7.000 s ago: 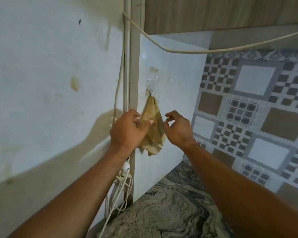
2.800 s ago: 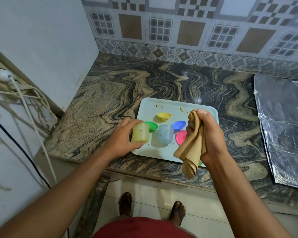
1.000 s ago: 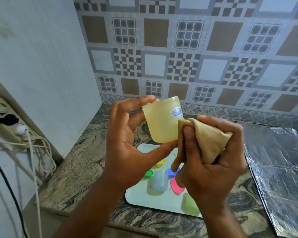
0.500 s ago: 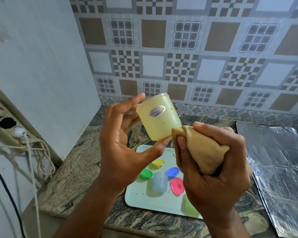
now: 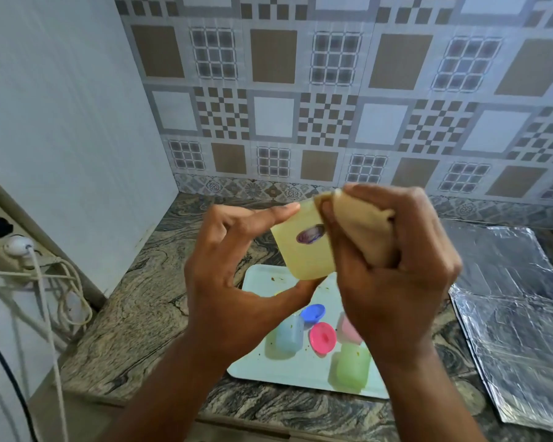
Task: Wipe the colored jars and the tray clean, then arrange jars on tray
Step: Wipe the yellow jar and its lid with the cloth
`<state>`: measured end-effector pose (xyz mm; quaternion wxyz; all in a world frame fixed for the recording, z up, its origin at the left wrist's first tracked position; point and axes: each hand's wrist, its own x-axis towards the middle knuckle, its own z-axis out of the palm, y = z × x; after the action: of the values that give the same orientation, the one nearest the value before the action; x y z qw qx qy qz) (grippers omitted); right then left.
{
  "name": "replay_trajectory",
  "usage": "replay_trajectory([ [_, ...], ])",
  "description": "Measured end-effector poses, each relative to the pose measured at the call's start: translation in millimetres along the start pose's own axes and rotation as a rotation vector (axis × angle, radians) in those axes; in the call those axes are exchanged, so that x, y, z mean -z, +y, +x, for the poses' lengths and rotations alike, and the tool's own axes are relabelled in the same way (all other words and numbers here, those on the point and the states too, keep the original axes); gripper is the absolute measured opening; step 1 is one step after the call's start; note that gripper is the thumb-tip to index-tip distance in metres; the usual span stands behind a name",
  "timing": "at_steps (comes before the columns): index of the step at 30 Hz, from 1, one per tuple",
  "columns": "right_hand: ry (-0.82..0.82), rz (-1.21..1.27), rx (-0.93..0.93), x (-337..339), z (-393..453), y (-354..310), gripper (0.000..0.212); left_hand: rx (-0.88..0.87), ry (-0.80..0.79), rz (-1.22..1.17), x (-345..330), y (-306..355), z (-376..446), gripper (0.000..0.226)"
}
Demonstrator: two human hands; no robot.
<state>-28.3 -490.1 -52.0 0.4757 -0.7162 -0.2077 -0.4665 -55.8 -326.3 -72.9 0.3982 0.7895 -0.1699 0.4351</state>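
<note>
My left hand (image 5: 227, 282) holds a pale yellow jar (image 5: 304, 250) between fingertips and thumb, raised above the counter. My right hand (image 5: 393, 269) grips a bunched tan cloth (image 5: 361, 224) and presses it against the jar's right side and rim. Below, a pale tray (image 5: 262, 362) lies on the marble counter, speckled with crumbs. On it stand a blue jar (image 5: 289, 336), a green jar (image 5: 353, 366) and a pink jar (image 5: 348, 328), partly hidden by my right hand. A blue lid (image 5: 313, 313) and a pink lid (image 5: 323, 338) lie between them.
Sheets of foil (image 5: 517, 314) cover the counter at the right. A white side wall (image 5: 61, 122) stands at the left, with a socket strip, plugs and hanging cables (image 5: 42, 288) near the counter's front left corner. Patterned tiles back the counter.
Earlier I took the cloth off a wall hook and lifted the yellow jar from the tray. In the last second the jar turned in my left hand and the cloth moved up over its rim.
</note>
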Motion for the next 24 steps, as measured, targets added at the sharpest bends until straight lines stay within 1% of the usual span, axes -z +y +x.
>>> replay_trajectory([
  [3,0.019,0.154,-0.236,-0.1,6.9,8.1,0.019,0.009,0.005,-0.087,0.7,-0.7,-4.9,0.080],
  [4,0.037,0.201,-0.281,0.5,6.4,7.6,0.019,0.026,0.005,-0.124,0.4,-2.0,-5.2,0.080],
  [5,0.063,0.238,-0.288,1.2,5.0,5.5,0.018,0.053,0.015,-0.162,-0.4,-4.1,-4.3,0.079],
  [8,0.103,0.279,-0.239,4.2,-7.2,-6.3,0.018,0.169,0.068,-0.274,-4.8,-7.3,-2.7,0.072],
  [10,0.112,0.297,-0.247,2.7,-19.6,-12.1,0.021,0.218,0.076,-0.328,-7.2,-5.8,-3.1,0.072],
  [13,0.109,0.335,-0.255,-1.8,-31.1,-18.5,0.022,0.241,0.027,-0.390,-8.5,-2.6,-4.5,0.079],
  [14,0.111,0.321,-0.239,-3.0,-31.6,-20.3,0.021,0.249,0.013,-0.414,-8.4,-1.9,-3.9,0.082],
  [16,0.114,0.262,-0.197,-3.0,-30.5,-21.6,0.021,0.268,0.010,-0.447,-7.9,-1.6,-2.2,0.080],
  [19,0.094,0.219,-0.139,0.4,-29.0,-18.7,0.027,0.241,0.021,-0.406,-6.1,-3.8,2.3,0.072],
  [21,0.070,0.210,-0.083,2.8,-28.2,-16.5,0.027,0.198,0.039,-0.323,-4.9,-7.4,5.0,0.073],
  [24,0.047,0.169,0.000,3.7,-27.6,-16.2,0.031,0.196,0.055,-0.318,-5.3,-12.4,5.6,0.072],
])
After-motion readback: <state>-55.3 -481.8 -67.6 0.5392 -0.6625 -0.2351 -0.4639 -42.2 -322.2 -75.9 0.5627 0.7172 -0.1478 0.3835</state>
